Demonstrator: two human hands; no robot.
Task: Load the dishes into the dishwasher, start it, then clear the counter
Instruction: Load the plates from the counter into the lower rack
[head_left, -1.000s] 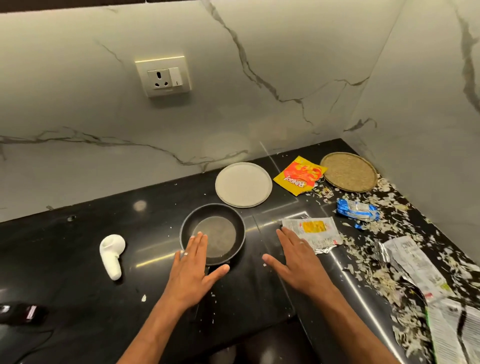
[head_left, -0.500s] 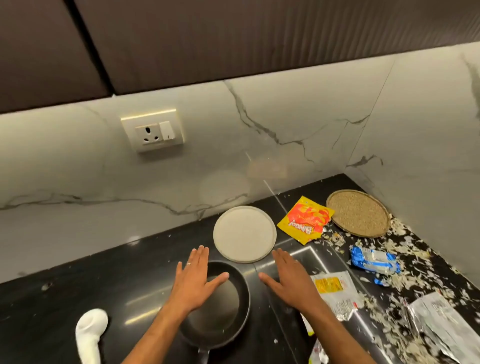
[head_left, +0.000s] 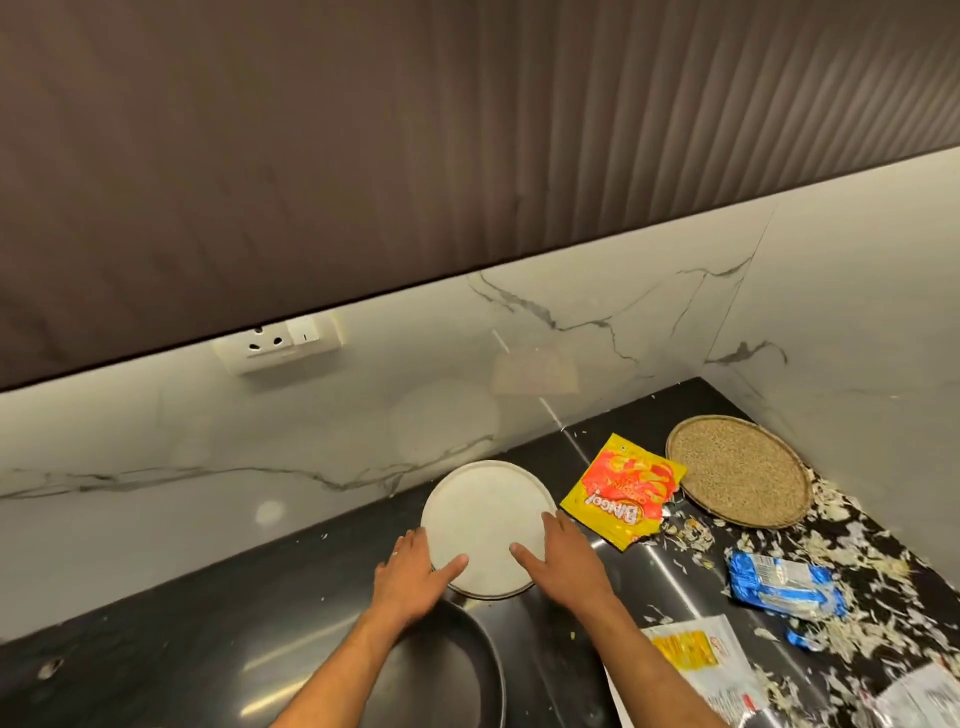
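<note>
The white plate is found lying flat on the black surface, close to the marble back wall. It is flanked by both hands. The left hand is laid against the plate's left edge, thumb set on the plate's face; the grip there looks partly closed round the rim, though the fingers beyond the edge are hard to read. The right hand is placed on the plate's right side, fingers straight along the rim and thumb stretched inward across the face, so a wide, flat grip is shown. Just below the plate, under the left forearm, a dark frying pan is seen at the near edge. To the right of the plate a yellow and red snack packet is spread, and beyond it a round woven tray is set in the corner. A blue wrapper and pale scraps are scattered over the right side. A wall socket is mounted under the dark cabinet.
</note>
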